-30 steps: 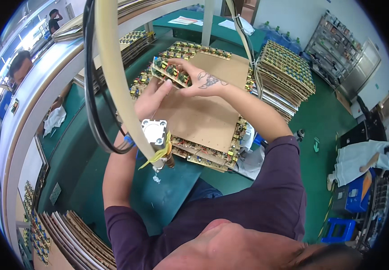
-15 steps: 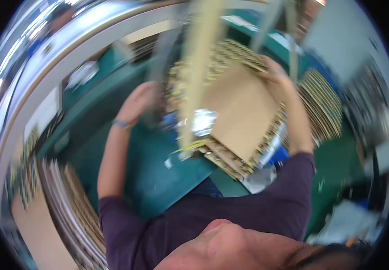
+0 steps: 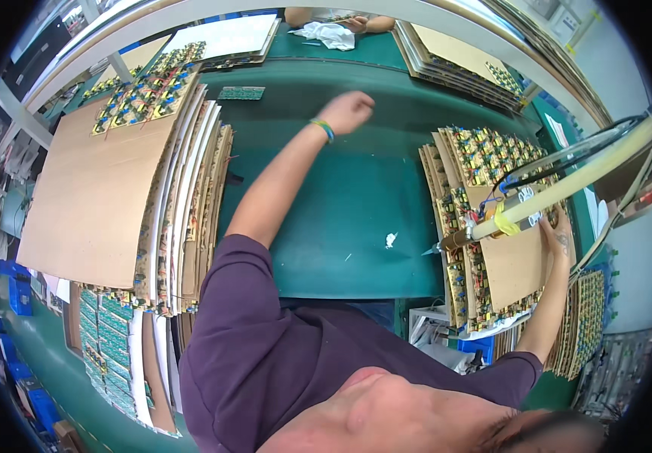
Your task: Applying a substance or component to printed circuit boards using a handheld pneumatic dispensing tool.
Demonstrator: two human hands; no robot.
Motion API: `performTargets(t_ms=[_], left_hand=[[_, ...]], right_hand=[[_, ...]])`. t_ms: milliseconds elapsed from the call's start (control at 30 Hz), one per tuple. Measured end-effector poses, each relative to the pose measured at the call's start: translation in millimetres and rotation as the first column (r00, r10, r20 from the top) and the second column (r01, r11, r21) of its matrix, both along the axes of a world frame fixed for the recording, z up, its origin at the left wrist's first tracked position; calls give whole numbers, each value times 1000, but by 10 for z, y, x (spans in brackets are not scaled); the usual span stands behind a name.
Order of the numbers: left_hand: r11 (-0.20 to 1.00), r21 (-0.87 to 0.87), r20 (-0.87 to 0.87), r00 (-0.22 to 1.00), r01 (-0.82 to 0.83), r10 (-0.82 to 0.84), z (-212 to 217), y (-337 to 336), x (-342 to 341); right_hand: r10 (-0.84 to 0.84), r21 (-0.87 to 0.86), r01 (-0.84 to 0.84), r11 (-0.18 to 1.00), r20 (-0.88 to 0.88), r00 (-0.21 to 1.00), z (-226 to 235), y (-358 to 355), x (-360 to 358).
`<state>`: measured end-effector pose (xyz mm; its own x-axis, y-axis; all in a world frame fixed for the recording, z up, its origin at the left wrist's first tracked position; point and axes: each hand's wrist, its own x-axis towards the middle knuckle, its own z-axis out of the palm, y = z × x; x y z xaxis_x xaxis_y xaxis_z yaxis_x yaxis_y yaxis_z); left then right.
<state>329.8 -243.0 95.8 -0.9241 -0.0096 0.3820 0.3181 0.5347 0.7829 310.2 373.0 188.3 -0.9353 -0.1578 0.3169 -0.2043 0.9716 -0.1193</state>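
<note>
My left hand point(image 3: 347, 112) is raised over the green work mat point(image 3: 326, 219), its fingers curled in and slightly blurred, with nothing visible in them. At the right, my right hand point(image 3: 558, 232) grips the outer edge of a brown cardboard sheet point(image 3: 518, 272); some fingers are hidden. That sheet tops a stack of yellow circuit boards point(image 3: 484, 155) with components on them, layered with cardboard. Across the stack, close to my right hand, slants a long pale pole point(image 3: 598, 162) bound with yellow tape, cables and a thin pointed tip.
A tall stack of cardboard and boards point(image 3: 99, 204) stands at the left, with loose component boards point(image 3: 149, 98) on top. A green circuit board point(image 3: 241, 93) lies at the back. Opposite sits another person point(image 3: 356, 24) by a white cloth point(image 3: 326, 34). A white scrap point(image 3: 391, 239) rests on the mat.
My view has swung, so the board stack now shows farther right. My left hand has moved away from the stack to over the mat; my right hand stays at its edge.
</note>
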Motion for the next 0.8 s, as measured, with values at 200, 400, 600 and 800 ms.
performTargets(t_ms=[200, 400, 600, 800], left_hand=[[493, -723, 147, 591, -483, 794, -452, -1910, -249], [360, -892, 144, 584, -272, 799, -733, -2332, -319], [647, -740, 381, 680, -181, 626, -167, -1735, -603], [987, -113, 88, 991, 113, -103, 527, 83, -29]], right_hand=[[72, -407, -83, 910, -42, 997, 354, -602, 912], [332, -715, -279, 641, -68, 941, -67, -1680, 2435], [333, -909, -341, 240, -253, 909, -505, -2574, 2223], [392, -944, -311, 110, -247, 886, -673, -2745, 2076]])
